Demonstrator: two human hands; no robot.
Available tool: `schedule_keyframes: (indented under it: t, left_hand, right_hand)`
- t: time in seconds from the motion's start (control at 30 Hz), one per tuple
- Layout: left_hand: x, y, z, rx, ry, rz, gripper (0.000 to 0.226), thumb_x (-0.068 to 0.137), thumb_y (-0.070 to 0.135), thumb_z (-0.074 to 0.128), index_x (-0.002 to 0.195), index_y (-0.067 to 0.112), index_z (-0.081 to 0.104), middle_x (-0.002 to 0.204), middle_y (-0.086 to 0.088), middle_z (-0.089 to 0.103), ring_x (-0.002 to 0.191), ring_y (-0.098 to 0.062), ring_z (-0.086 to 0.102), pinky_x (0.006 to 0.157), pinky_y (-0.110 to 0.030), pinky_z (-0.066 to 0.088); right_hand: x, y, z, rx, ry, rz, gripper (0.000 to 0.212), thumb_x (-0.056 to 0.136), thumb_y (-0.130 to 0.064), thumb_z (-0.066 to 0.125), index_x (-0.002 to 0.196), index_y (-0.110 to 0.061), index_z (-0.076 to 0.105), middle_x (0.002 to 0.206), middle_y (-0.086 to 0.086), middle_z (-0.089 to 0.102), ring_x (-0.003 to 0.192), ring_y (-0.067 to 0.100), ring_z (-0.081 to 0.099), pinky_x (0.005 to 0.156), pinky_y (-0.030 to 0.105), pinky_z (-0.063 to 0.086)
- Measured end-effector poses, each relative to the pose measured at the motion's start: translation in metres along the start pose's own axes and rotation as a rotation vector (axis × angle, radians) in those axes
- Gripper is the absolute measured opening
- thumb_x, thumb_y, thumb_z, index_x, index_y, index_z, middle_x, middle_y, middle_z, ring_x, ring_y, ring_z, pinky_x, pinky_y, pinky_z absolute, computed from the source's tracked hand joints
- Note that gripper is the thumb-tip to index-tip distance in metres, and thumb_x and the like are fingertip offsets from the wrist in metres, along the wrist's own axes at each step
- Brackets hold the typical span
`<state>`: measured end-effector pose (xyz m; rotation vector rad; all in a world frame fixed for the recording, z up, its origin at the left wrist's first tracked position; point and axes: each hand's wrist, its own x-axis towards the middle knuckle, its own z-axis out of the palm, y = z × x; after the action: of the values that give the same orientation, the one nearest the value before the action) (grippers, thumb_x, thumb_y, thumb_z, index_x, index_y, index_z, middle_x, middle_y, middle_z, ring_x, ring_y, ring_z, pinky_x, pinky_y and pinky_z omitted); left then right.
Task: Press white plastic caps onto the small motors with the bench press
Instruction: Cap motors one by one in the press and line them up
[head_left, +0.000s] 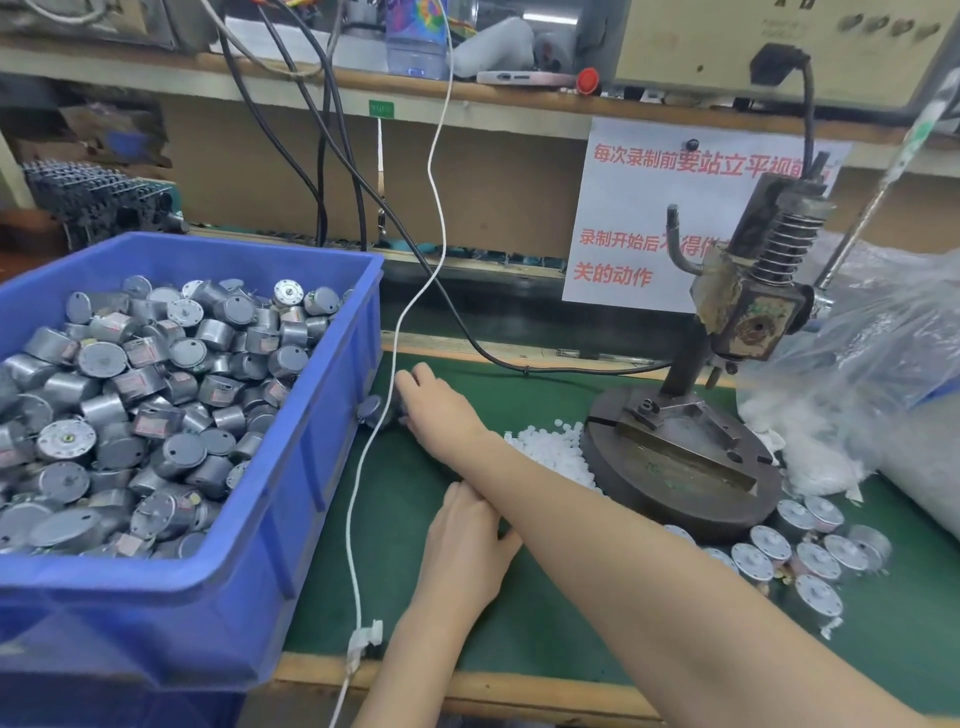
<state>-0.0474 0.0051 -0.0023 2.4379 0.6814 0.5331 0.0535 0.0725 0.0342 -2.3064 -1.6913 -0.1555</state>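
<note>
Your right hand (434, 402): reaches across to the left, fingers curled round a small grey cylindrical metal motor (372, 409). That motor sits low over the green-matted table (519, 623), touching or just beside the outer wall of the bin.

Your left hand (465, 540): rests on the table under your right forearm. Its fingertips are hidden, so you cannot tell whether it holds anything.

Blue rectangular plastic bin (332, 467), left of the table: heaped with loose silver motors (156, 389) lying at all angles, some showing pink labels.

Loose small white plastic caps (550, 447): one pile on the table, against the left edge of the press base.

Worn grey metal bench press (748, 312): upright column with a coiled spring on a round base, right of centre.

Group of motors (810, 551): standing on the table in front of the base, pale end faces up.

Clear plastic bag (883, 364), far right: holds white material.
</note>
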Motion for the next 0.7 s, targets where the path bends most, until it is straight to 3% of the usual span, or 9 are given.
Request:
schedule_keyframes:
  t: [0.17,0.3,0.5,0.7]
  left_hand:
    - [-0.001,-0.002,0.003,0.065,0.024,0.06,0.022,0.088,0.03,0.053,0.098,0.014,0.064,0.108,0.0,0.052,0.102,-0.017,0.041,0.065,-0.026,0.029]
    - [0.0,0.0,0.006,0.071,0.057,0.137,0.02,0.089,0.035,0.054,0.101,0.025,0.066,0.107,0.01,0.053,0.098,-0.013,0.042,0.064,-0.019,0.023]
    - [0.002,-0.003,0.008,0.025,0.06,0.106,0.017,0.086,0.034,0.059,0.094,0.021,0.064,0.104,0.013,0.05,0.102,-0.008,0.044,0.068,-0.021,0.031]
    - [-0.003,-0.005,0.002,-0.202,0.175,-0.037,0.009,0.081,0.013,0.066,0.076,0.018,0.06,0.079,0.012,0.052,0.078,-0.012,0.054,0.071,-0.022,0.041]
  right_hand:
    - [-0.009,0.006,-0.002,0.176,0.038,0.105,0.022,0.091,-0.008,0.047,0.112,-0.001,0.044,0.114,0.018,0.042,0.091,0.037,0.05,0.072,0.04,0.042]
    - [-0.027,0.018,-0.012,0.37,0.199,0.281,0.028,0.093,-0.017,0.047,0.12,-0.007,0.046,0.117,0.013,0.05,0.098,0.029,0.052,0.073,0.029,0.037]
    - [-0.081,0.026,-0.023,0.524,0.34,0.366,0.024,0.096,-0.019,0.043,0.118,-0.013,0.048,0.111,0.004,0.054,0.104,0.018,0.048,0.074,0.02,0.028]
    - [-0.128,0.011,-0.029,0.855,0.506,0.465,0.016,0.097,-0.03,0.042,0.111,-0.034,0.048,0.103,-0.006,0.059,0.095,0.011,0.053,0.079,0.025,0.04]
